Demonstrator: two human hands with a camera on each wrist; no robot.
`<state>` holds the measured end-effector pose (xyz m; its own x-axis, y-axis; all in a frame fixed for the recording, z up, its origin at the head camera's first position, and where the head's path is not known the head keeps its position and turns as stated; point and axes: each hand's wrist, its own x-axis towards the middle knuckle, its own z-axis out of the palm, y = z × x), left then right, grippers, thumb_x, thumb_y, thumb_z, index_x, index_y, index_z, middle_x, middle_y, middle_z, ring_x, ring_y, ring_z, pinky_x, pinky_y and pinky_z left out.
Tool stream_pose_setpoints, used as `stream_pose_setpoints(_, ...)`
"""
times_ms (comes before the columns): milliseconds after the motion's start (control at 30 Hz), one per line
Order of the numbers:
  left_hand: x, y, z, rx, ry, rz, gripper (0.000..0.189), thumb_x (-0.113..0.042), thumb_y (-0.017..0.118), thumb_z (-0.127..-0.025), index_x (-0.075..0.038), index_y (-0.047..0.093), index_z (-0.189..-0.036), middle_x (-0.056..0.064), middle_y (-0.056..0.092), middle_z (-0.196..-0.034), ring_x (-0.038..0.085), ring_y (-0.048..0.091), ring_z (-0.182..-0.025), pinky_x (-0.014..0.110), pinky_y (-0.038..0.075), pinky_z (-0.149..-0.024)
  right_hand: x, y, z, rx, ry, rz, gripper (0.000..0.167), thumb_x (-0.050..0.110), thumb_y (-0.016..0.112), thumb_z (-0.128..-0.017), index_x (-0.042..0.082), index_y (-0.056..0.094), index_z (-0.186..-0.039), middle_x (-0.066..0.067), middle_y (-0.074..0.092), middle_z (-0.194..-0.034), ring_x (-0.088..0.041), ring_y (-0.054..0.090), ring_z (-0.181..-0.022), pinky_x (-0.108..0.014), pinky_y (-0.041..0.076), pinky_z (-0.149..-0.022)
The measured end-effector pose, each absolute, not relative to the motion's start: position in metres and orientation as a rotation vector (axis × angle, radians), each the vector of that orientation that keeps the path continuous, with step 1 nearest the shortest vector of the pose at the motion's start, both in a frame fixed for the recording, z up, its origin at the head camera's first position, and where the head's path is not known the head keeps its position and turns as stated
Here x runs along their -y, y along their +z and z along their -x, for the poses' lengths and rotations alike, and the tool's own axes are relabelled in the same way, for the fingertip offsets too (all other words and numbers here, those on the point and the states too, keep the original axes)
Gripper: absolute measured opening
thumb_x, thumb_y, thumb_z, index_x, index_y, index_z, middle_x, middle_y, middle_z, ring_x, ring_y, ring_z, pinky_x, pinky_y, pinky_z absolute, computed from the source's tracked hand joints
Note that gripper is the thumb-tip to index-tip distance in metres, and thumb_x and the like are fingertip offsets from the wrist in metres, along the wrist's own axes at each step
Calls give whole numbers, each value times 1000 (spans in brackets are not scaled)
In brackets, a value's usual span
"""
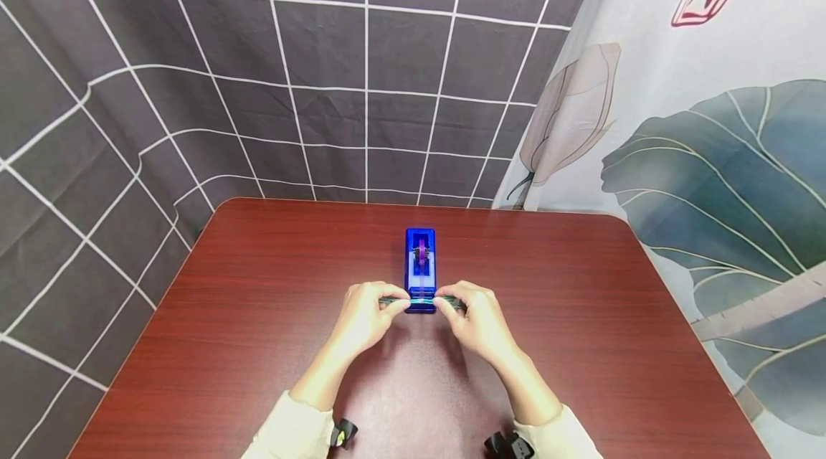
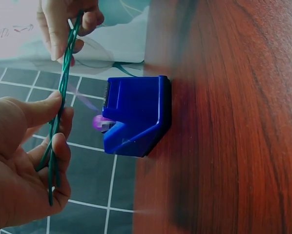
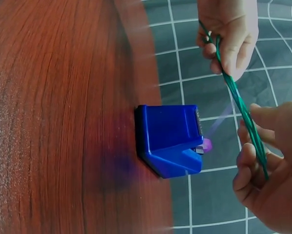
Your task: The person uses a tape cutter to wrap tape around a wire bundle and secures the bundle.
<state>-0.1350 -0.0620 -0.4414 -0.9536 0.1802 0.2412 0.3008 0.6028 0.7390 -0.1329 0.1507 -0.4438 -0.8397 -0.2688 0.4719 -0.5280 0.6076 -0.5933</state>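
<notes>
Head view: two hands (image 1: 368,312) (image 1: 479,312) hold green strands (image 2: 63,87) over a blue dispenser (image 1: 409,265)

Both hands are occupied. The left pinches one end of the strands between thumb and fingers, and the right grips the other end the same way, leaving a short middle stretch bare between them. From above, this stretch crosses the dispenser's front end; the wrist views show it raised, well apart from the table (image 1: 271,258). The dispenser sits on the table, its purple roll (image 1: 422,252) inside. A thin strip of tape (image 2: 85,101) rises from the roll to the strands and seems to meet them, though how firmly it sticks cannot be told.

Several things could go wrong. Neither hand presses on the dispenser, so a hard pull on the tape might drag or tip it. If the strands were turned at a slant, the tape could wrap crookedly or fold onto its own sticky side. The thumbs are near the bare stretch, so tape might catch skin instead. The strands look loosely twisted, with their ends spread at the left palm; easing either pinch could let them fan apart. The strip also passes apart from the teeth (image 3: 199,122), so tugging without bringing it down there would probably just draw out more.
</notes>
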Motion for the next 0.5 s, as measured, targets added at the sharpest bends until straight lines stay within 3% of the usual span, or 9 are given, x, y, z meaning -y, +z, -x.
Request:
stream_pose_setpoints(133,62,-442,135,2653,-1278,426,5,-18,78,-90,-15,80,-86,-2,76,-88,13,70,-76,32,54,-71,-151,-443,132,2597,1023,-651,1,8,76,-90,7,76,-89,3,69,-81,-6,57,-68,-26,48,-62)
stream_pose_setpoints(333,62,-444,135,2651,-1294,417,4,-17,79,-89,-14,79,-88,-3,76,-88,13,71,-74,31,55,-70,-152,-443,132,2673,1000,-634,4,8,75,-90,11,75,-88,1,72,-87,-11,65,-76,-32,53,-69)
stream_pose_setpoints(500,62,-441,136,2705,-1253,366,13,-21,71,-95,-10,79,-97,-1,77,-87,19,72,-80,40,55,-76,-152,-446,133,2645,1034,-669,5,3,75,-89,8,76,-89,-1,73,-86,-12,67,-77,-32,55,-71)
